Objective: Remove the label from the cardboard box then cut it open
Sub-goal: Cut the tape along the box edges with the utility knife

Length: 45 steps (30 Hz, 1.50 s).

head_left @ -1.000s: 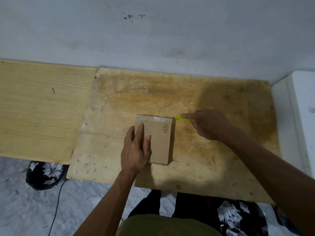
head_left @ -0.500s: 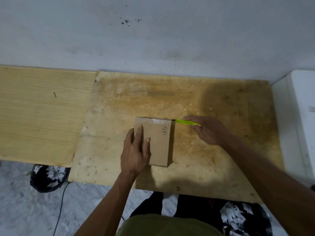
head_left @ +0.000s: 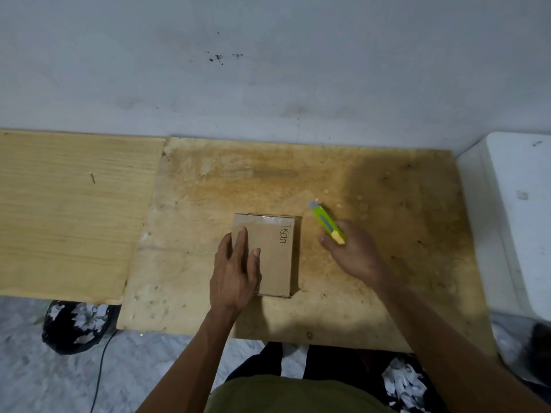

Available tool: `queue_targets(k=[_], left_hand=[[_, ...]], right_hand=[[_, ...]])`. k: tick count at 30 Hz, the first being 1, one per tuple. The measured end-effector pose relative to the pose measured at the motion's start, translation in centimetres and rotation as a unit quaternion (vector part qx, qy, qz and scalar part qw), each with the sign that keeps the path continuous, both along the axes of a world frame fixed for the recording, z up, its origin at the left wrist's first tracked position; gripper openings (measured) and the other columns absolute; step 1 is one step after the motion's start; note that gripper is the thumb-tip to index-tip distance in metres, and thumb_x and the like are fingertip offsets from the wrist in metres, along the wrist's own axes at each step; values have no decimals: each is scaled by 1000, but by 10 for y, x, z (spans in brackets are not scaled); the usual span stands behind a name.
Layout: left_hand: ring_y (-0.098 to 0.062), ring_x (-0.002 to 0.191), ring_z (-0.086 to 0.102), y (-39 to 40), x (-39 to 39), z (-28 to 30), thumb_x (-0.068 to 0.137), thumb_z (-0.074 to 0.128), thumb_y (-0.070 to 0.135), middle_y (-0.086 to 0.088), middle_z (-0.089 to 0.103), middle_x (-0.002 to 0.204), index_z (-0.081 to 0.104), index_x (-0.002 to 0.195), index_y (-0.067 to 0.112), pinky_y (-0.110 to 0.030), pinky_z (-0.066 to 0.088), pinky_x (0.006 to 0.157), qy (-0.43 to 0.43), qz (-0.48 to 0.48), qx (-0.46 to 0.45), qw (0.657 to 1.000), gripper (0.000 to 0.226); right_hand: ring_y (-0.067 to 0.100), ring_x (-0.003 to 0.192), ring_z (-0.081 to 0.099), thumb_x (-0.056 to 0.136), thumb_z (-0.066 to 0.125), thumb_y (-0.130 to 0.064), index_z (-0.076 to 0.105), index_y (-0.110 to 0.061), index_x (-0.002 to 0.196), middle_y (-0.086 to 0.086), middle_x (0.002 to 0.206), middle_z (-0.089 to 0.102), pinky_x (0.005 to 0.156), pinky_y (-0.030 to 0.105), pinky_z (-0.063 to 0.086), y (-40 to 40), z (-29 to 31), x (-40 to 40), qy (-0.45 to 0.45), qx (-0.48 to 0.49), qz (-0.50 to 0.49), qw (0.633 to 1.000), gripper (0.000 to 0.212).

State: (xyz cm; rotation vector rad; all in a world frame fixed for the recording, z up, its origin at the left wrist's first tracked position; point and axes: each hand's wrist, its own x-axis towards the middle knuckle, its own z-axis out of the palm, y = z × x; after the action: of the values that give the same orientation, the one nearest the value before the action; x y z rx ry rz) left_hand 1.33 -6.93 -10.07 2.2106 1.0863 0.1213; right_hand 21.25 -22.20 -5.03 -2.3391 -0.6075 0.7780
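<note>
Box point(head_left: 268, 254) pinned under flat left fingers point(head_left: 241, 242); knife point(head_left: 326, 223), gripped by right fingers point(head_left: 328, 242), now lifted off its corner, cut paused

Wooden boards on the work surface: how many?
2. A pale grained board lies on the left; a stained plywood board on the right carries the cardboard box. Their near edges run past the arms, so nothing more can be ruled out below.

Hidden and unclear parts

The left hand point(head_left: 234, 272) covers the cardboard box's point(head_left: 275, 257) near-left corner; the right hand point(head_left: 353, 251) hides the green cutter's point(head_left: 326, 222) rear; its blade tip is blurred.
</note>
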Motion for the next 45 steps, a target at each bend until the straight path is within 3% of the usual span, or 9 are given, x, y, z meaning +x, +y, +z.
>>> queue_targets(k=[3, 6, 11, 19, 25, 30, 37, 41, 45], left_hand=[[-30, 134, 45, 2, 2, 8, 94, 32, 64, -6, 26, 155, 30, 149, 35, -50, 53, 92, -8, 15, -24, 1000, 62], [-36, 137, 39, 12, 12, 20, 92, 44, 66, -10, 24, 158, 32, 142, 34, -57, 46, 100, -11, 12, 3, 1000, 61], [-29, 149, 17, 61, 49, 23, 96, 42, 60, -6, 25, 161, 33, 149, 29, -56, 33, 110, 44, -156, 56, 985, 63], [-38, 110, 57, 73, 59, 23, 91, 56, 51, -20, 64, 116, 60, 129, 12, -43, 48, 95, 91, -128, -26, 987, 55], [-34, 103, 65, 53, 42, 44, 87, 62, 52, -13, 70, 111, 61, 130, 21, -45, 54, 89, 19, 17, -87, 996, 53], [-28, 96, 69, 25, 34, 46, 84, 64, 51, -7, 73, 107, 62, 128, 27, -46, 57, 85, 1, 92, -164, 982, 50], [-28, 98, 69, -4, 36, 35, 85, 67, 50, -4, 73, 108, 59, 132, 20, -47, 57, 86, 11, 135, -203, 970, 56], [-29, 100, 67, -9, 36, 31, 86, 65, 52, -4, 71, 110, 58, 131, 20, -48, 56, 86, 27, 127, -195, 972, 56], [-33, 117, 59, -9, 37, 28, 85, 64, 53, -12, 61, 130, 47, 140, 13, -47, 52, 95, 57, 107, -159, 980, 70]], right_hand=[[7, 58, 53, 84, 72, -33, 58, -18, 88, -3, 75, 61, 54, 22, 48, 2, -3, -43, 112, 29, -121, 986, 21], [7, 72, 62, 78, 75, -43, 57, -21, 98, -2, 91, 68, 67, 31, 54, 3, -7, -81, 170, 15, -181, 969, 35], [15, 81, 67, 68, 77, -55, 48, -29, 96, -10, 93, 63, 70, 43, 60, 3, -16, -132, 199, 5, -272, 941, 48], [27, 61, 65, 56, 79, -42, 53, -22, 80, 8, 71, 70, 65, 54, 58, 20, -33, -132, 203, 103, -424, 877, 41], [20, 64, 61, 75, 80, -20, 61, -12, 79, -3, 67, 62, 65, 27, 43, 22, -3, -88, 89, 108, -441, 886, 21], [28, 78, 70, 66, 80, -31, 71, -10, 85, 7, 79, 72, 72, 43, 57, 24, -3, -43, 64, 79, -391, 915, 29], [29, 70, 62, 80, 74, -23, 64, -5, 80, 9, 72, 63, 57, 31, 42, 27, 7, -11, 42, 29, -287, 956, 20], [28, 65, 57, 81, 72, -21, 50, -17, 64, -2, 60, 53, 50, 26, 33, 24, -2, -13, 42, 9, -277, 960, 27], [30, 74, 63, 80, 72, -31, 58, -13, 76, 6, 74, 64, 61, 28, 40, 21, 2, -12, 49, 27, -289, 956, 24]])
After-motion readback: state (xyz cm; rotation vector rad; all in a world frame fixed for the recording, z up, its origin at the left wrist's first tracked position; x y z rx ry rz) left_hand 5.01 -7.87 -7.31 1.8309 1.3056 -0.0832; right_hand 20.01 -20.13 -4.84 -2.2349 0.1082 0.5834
